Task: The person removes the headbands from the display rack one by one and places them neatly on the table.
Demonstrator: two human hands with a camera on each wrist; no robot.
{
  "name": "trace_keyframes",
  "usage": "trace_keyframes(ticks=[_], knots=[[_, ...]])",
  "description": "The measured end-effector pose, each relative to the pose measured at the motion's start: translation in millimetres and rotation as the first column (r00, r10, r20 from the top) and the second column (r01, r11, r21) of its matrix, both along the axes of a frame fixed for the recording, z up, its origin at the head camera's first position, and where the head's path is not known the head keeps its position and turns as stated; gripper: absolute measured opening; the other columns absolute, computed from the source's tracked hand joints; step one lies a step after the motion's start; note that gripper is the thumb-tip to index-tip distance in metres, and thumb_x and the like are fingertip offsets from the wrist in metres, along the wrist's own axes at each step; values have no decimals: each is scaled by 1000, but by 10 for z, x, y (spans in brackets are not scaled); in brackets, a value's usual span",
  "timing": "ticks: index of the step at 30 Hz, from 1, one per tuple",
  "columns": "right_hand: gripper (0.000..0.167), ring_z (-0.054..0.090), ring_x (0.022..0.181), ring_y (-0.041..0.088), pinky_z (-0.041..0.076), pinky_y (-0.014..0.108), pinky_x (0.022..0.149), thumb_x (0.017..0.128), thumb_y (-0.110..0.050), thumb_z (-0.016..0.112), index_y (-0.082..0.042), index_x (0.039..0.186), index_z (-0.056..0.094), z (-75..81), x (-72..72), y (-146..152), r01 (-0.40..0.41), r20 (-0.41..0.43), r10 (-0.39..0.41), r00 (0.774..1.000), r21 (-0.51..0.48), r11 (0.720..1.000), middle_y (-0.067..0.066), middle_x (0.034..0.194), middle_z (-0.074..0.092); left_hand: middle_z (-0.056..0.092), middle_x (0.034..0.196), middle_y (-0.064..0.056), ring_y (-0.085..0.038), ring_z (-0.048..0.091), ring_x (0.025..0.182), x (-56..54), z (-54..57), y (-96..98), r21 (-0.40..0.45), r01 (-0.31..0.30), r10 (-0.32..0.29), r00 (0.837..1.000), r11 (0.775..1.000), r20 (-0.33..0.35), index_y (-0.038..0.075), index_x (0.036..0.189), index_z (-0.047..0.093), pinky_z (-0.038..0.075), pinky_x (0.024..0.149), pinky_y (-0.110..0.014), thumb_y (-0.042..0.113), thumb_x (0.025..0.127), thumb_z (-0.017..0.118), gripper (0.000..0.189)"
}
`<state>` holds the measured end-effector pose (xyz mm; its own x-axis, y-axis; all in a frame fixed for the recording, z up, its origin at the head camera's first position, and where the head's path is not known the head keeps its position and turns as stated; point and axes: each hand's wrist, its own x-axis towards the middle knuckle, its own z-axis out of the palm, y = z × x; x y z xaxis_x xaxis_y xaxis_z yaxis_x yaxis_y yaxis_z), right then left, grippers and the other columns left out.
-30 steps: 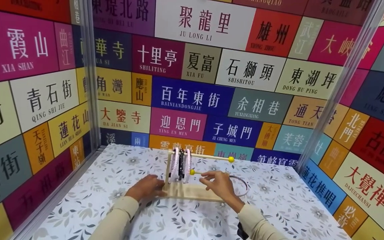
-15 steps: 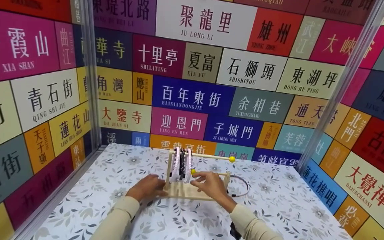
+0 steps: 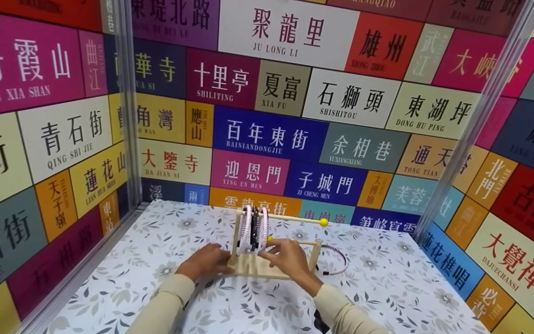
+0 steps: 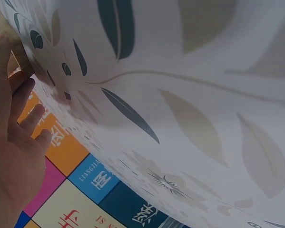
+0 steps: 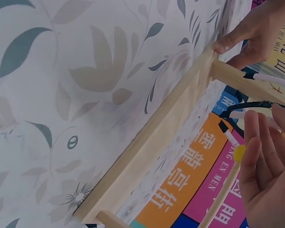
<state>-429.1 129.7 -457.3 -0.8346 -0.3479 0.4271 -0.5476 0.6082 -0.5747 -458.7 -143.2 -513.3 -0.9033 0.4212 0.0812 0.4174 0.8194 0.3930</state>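
Observation:
A wooden headband rack (image 3: 267, 270) stands on the table, its long rod (image 3: 295, 218) tipped with a yellow ball. Pink and black headbands (image 3: 261, 229) hang close together at that rod's left end. My left hand (image 3: 206, 261) grips the left end of the base, thumb on one side and fingers on the other, as the right wrist view shows. Beside the lower ends of the headbands is my right hand (image 5: 270, 161), fingers loosely bent and fingertips at a pink headband's end (image 5: 236, 115). No firm pinch shows. A shorter rod (image 5: 223, 190) with a yellow ball passes by this hand.
Another headband (image 3: 343, 260) forms a loop just right of the rack's right post (image 3: 315, 255); how it is supported is hidden. The table (image 3: 257, 311) wears a leaf-patterned cloth. Walls with coloured name panels (image 3: 267, 130) stand behind and on both sides.
My right hand has moved left from the shorter rod to the lower ends of the hanging headbands, uncovering the right post. The left hand stays on the base.

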Motion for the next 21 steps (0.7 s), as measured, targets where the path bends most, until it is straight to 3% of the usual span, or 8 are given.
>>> trace_keyframes(ticks=[4, 11, 16, 21], knots=[[11, 73, 57, 21, 51, 28, 44, 92, -26, 81, -15, 95, 82, 8, 1, -32, 9, -37, -9, 999, 6, 1000, 4, 86, 79, 68, 106, -2, -19, 60, 95, -9, -28, -14, 6, 35, -35, 999, 999, -35, 16, 125, 74, 53, 92, -47, 39, 91, 79, 42], [6, 72, 57, 18, 43, 25, 38, 93, -25, 80, -19, 91, 81, 14, 2, -35, 44, -98, -41, 994, 25, 999, 1, 85, 79, 65, 100, 2, -15, 56, 91, -12, -18, -14, -25, 17, -18, 999, 1000, -34, 18, 124, 75, 52, 89, -43, 44, 90, 78, 43], [7, 71, 57, 12, 46, 25, 41, 94, -27, 78, -22, 89, 80, 27, 8, -6, 62, -104, -60, 993, 18, 998, -2, 88, 80, 65, 99, 0, -17, 55, 93, 10, -1, -13, -47, 46, -49, 997, 998, -65, 18, 122, 75, 51, 89, -43, 43, 92, 77, 40], [9, 71, 59, 11, 48, 26, 42, 95, -28, 77, -21, 91, 80, 68, 8, 25, 69, -98, -68, 993, 10, 998, -2, 90, 80, 67, 100, -1, -18, 56, 93, 30, -17, -27, -11, 64, -64, 995, 998, -76, 16, 120, 75, 52, 89, -44, 41, 92, 78, 38]])
